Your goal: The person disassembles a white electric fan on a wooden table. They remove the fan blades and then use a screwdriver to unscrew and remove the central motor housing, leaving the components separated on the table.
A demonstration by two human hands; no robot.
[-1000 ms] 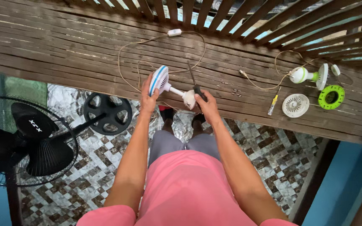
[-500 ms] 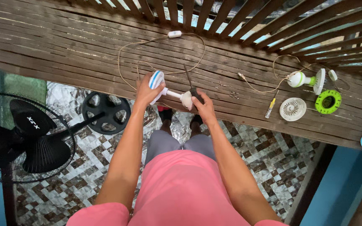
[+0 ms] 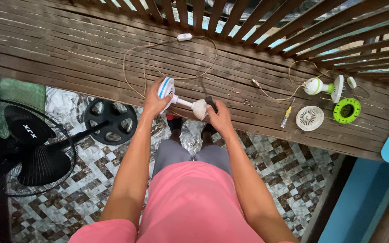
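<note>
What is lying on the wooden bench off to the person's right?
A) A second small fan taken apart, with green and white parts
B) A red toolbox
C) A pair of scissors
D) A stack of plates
A: a small white and green fan lies there in pieces, beside a white round grille and a green ring on the wooden bench.

The small fan (image 3: 182, 100) between the hands looks like smooth, glossy white plastic. It lies on a bench (image 3: 59, 49) of rough, weathered wooden slats. The floor (image 3: 113, 175) is glossy patterned tile; the standing fan (image 3: 23, 148) has a matt black wire guard.
</note>
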